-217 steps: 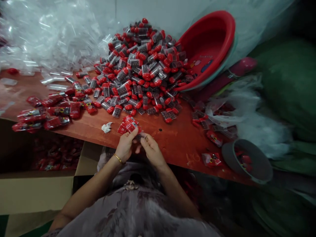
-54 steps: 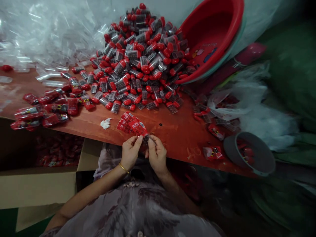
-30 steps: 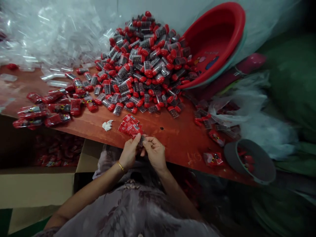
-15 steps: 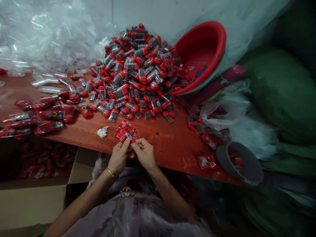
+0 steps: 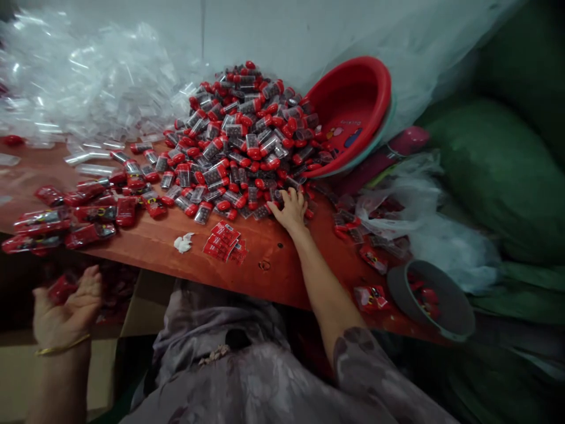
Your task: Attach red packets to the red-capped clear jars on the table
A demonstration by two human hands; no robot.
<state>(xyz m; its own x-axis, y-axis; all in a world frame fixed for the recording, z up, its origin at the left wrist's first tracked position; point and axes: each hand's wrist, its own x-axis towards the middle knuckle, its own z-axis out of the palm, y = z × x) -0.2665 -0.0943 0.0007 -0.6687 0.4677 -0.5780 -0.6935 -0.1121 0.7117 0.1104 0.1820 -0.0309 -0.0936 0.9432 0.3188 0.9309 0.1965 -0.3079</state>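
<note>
My left hand [image 5: 70, 309] is over the cardboard box [image 5: 145, 300] at lower left, palm up with its fingers apart. A small red packet [image 5: 62, 288] shows just beyond the palm, between thumb and fingers; whether it touches the hand I cannot tell. My right hand [image 5: 291, 211] reaches to the lower right edge of a big heap of clear tubes with red caps [image 5: 238, 159]. Its fingers are spread and curve down onto the tubes there. Several flat red printed cards [image 5: 223, 240] lie overlapped on the table [image 5: 176, 265], beside a crumpled white scrap [image 5: 183, 242].
Filled red packets [image 5: 88, 212] lie at the table's left. Behind them is a pile of clear empty tubes [image 5: 110, 76]. A red basin [image 5: 379, 88] leans right of the heap. A grey bowl [image 5: 450, 306] with red pieces and a plastic bag [image 5: 459, 235] are at right.
My hands, together at the cards before, have parted. The left has swung down-left over the box; the right has gone forward to the heap. The cards stay on the table.
</note>
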